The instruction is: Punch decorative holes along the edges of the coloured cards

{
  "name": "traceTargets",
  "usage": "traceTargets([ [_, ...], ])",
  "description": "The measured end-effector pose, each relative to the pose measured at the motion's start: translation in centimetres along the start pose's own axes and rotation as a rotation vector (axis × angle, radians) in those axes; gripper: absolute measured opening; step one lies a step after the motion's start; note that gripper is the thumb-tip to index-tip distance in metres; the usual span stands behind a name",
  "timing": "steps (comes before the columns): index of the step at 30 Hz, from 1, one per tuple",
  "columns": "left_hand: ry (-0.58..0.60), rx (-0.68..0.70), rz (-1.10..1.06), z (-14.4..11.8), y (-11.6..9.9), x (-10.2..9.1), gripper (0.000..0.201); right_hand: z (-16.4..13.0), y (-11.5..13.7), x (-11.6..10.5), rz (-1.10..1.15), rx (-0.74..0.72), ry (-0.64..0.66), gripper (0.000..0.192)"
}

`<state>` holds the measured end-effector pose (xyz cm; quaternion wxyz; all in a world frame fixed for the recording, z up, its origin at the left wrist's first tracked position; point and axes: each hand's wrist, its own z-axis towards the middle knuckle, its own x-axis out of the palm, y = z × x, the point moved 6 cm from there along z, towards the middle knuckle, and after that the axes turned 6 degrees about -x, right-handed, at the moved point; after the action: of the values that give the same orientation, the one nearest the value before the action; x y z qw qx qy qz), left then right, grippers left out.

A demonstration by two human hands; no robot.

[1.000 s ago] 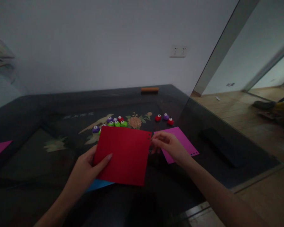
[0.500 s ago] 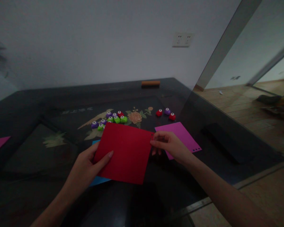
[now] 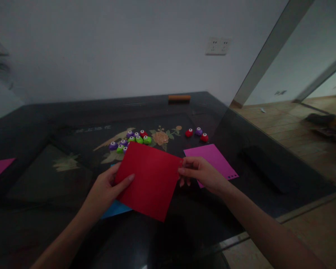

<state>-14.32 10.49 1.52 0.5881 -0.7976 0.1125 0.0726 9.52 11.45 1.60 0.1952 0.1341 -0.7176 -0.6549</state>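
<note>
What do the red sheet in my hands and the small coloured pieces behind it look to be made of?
Red sheet: probably matte card or stiff paper; it stays flat while held by its edges. Small coloured pieces: likely glossy moulded plastic, given the rounded shapes and bright red, green and purple shine. The dim light leaves both uncertain.

Red paper sheet (image 3: pixel 149 180) between both hands (image 3: pixel 108 185) (image 3: pixel 201 172).

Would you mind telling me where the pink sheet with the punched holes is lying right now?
In the head view, the pink sheet lies flat on the dark table, right of centre, just beyond the right hand and below three small punches.
</note>
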Motion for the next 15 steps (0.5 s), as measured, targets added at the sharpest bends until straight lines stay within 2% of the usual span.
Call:
traceTargets([
  [3,0.032,-0.033,0.024,0.3,0.2,0.0,0.063,-0.1,0.0,0.3,0.025,-0.004,0.007,0.016],
  [6,-0.012,0.013,0.090,0.8,0.1,-0.6,0.068,-0.1,-0.2,0.8,0.042,0.009,0.020,0.016],
  [9,-0.177,0.247,0.310,0.9,-0.9,-1.5,0.061,-0.2,-0.6,1.4,0.034,0.029,0.038,0.017],
  [12,-0.360,0.490,0.578,-0.3,-2.3,-1.4,0.048,-0.3,-1.0,2.0,0.018,0.052,0.061,0.018],
  [14,-0.365,0.556,0.656,-1.2,-2.8,-0.6,0.037,-0.4,-1.1,2.3,0.005,0.064,0.070,0.018],
  [15,-0.316,0.557,0.665,-1.6,-2.9,0.0,0.032,-0.4,-1.1,2.5,-0.004,0.067,0.073,0.017],
])
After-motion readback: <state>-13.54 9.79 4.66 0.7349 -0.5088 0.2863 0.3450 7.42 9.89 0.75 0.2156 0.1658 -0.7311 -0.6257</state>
